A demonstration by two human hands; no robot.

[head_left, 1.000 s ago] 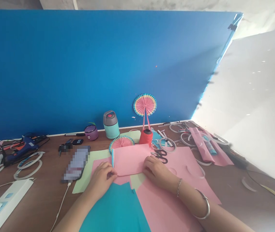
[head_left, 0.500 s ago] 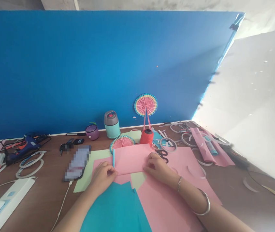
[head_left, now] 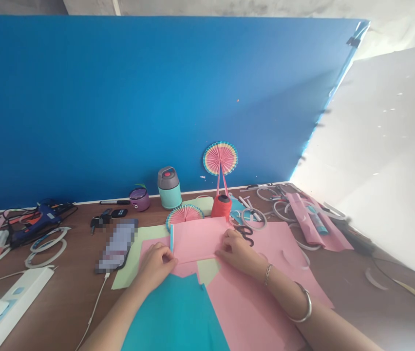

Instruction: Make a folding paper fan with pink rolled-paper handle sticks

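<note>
A pink paper sheet (head_left: 197,239) with a thin blue strip along its left edge lies folded on the table in front of me. My left hand (head_left: 155,265) pinches its near left corner with curled fingers. My right hand (head_left: 237,251) presses and pinches its near right edge, fingers bent. Below my hands lie a teal sheet (head_left: 176,317) and a large pink sheet (head_left: 251,312), with pale green paper (head_left: 134,258) under them.
Behind the fold stand a red thread spool (head_left: 221,205) with a paper fan (head_left: 220,158), a second fan (head_left: 184,213), a teal flask (head_left: 168,187) and a purple pot (head_left: 139,199). A phone (head_left: 117,245), glue gun (head_left: 34,223), tape rings (head_left: 45,246) and scissors (head_left: 246,233) lie around.
My right hand slid slightly left and up along the fold's near edge, pressing it down. The left hand stays on its corner.
</note>
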